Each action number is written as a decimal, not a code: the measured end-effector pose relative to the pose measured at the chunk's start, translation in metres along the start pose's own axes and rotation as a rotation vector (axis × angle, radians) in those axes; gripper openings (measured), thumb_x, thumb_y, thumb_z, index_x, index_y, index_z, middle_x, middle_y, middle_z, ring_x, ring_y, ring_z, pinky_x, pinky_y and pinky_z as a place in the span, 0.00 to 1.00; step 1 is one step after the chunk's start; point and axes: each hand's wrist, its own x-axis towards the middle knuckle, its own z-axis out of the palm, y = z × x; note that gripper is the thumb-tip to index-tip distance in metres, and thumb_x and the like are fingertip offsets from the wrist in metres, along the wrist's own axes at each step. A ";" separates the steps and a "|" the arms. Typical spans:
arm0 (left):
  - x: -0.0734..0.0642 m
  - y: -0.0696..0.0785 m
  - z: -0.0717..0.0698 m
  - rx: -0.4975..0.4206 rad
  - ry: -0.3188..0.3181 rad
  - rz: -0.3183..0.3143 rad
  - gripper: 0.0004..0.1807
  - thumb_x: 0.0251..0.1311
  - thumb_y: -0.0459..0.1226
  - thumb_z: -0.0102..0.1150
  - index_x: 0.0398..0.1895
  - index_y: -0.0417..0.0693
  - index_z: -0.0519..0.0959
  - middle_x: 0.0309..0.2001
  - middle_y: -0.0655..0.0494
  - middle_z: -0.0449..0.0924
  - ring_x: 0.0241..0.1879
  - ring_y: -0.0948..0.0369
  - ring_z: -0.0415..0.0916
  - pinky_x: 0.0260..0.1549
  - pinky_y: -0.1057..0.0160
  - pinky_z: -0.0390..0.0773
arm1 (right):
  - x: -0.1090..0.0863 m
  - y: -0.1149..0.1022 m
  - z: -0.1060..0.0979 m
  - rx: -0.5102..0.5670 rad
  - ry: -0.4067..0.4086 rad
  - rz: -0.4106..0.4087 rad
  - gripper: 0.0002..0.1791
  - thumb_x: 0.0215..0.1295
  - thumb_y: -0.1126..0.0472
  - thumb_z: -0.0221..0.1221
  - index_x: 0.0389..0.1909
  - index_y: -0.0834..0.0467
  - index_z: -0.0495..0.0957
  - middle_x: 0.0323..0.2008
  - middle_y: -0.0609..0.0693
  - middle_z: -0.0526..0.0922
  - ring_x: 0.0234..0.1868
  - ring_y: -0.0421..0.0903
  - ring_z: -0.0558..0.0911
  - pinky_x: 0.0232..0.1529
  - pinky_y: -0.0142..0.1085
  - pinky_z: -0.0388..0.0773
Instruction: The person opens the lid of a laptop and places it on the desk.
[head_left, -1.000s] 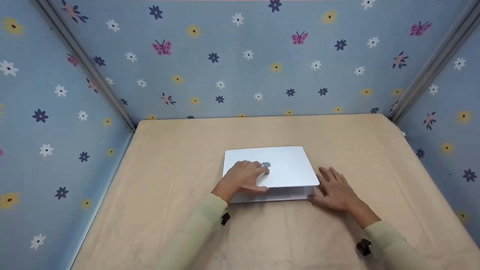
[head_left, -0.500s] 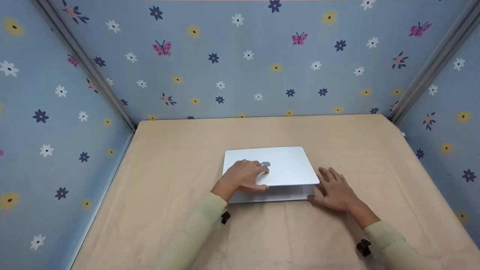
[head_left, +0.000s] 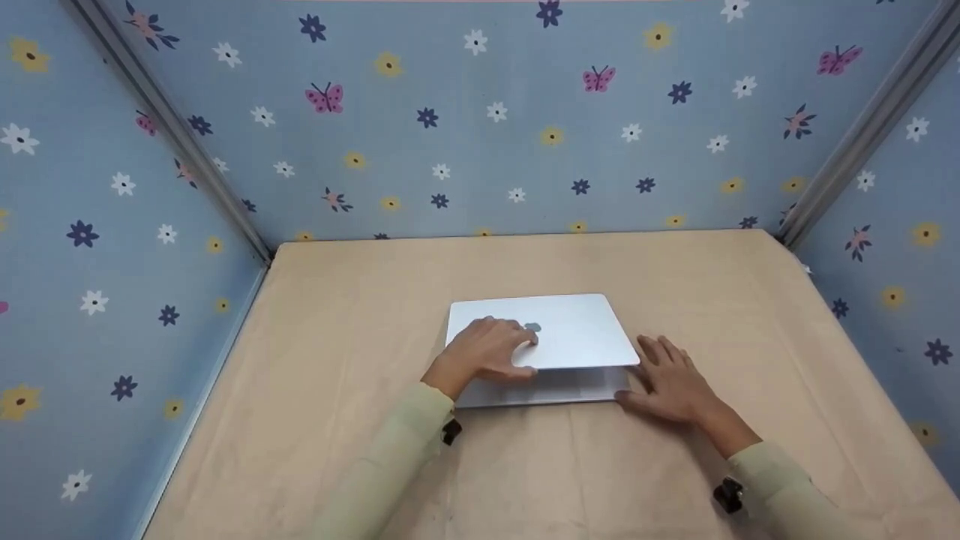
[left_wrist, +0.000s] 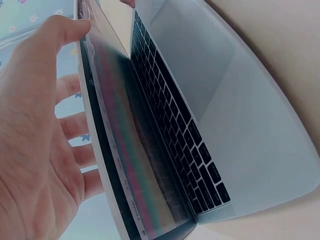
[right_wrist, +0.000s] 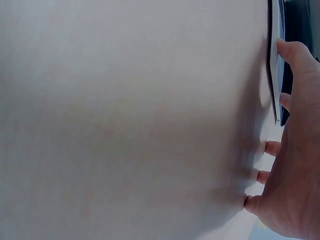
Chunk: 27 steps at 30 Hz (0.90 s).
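Laptop (head_left: 562, 352) sits between the two hands on the beige-covered bench (head_left: 360, 322), lid (head_left: 581, 330) part open. Left hand (head_left: 487, 352) clamped on the lid: thumb at the near edge, fingers across the outer face, one fingertip just beside the logo (head_left: 532, 328). Keyboard (left_wrist: 170, 112) in the gap below that hand. Right hand (head_left: 671, 382) apart from the left, fingers spread, thumb touching the base (head_left: 592, 385) near its front corner; can't tell if index finger touches too. Pale green sleeves (head_left: 397, 457); flowered wall (head_left: 495, 75) beyond the hands.
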 end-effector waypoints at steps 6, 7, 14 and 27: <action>0.001 -0.001 -0.004 -0.027 -0.014 0.001 0.30 0.74 0.60 0.64 0.71 0.56 0.85 0.67 0.50 0.90 0.65 0.50 0.88 0.70 0.46 0.84 | -0.001 0.001 0.000 -0.005 0.002 0.004 0.59 0.70 0.27 0.64 0.87 0.64 0.63 0.85 0.70 0.66 0.88 0.80 0.58 0.82 0.81 0.56; 0.001 -0.002 -0.004 -0.032 -0.017 0.001 0.30 0.74 0.60 0.64 0.71 0.56 0.85 0.67 0.50 0.90 0.64 0.49 0.88 0.70 0.46 0.84 | -0.001 0.001 0.000 -0.006 0.001 0.003 0.59 0.70 0.27 0.64 0.87 0.64 0.64 0.85 0.70 0.66 0.88 0.80 0.58 0.82 0.81 0.56; 0.002 -0.005 -0.005 -0.039 0.022 0.037 0.30 0.72 0.60 0.66 0.68 0.55 0.87 0.60 0.48 0.92 0.57 0.48 0.90 0.61 0.45 0.87 | -0.003 -0.002 -0.005 0.002 0.003 -0.005 0.54 0.70 0.29 0.65 0.84 0.62 0.70 0.85 0.69 0.67 0.88 0.79 0.60 0.81 0.81 0.58; 0.003 -0.008 -0.011 -0.037 0.005 0.031 0.31 0.73 0.62 0.66 0.71 0.58 0.86 0.62 0.47 0.92 0.59 0.47 0.90 0.64 0.46 0.86 | -0.002 -0.001 -0.003 -0.013 0.005 -0.028 0.48 0.71 0.29 0.64 0.81 0.57 0.76 0.85 0.69 0.67 0.87 0.80 0.60 0.80 0.82 0.59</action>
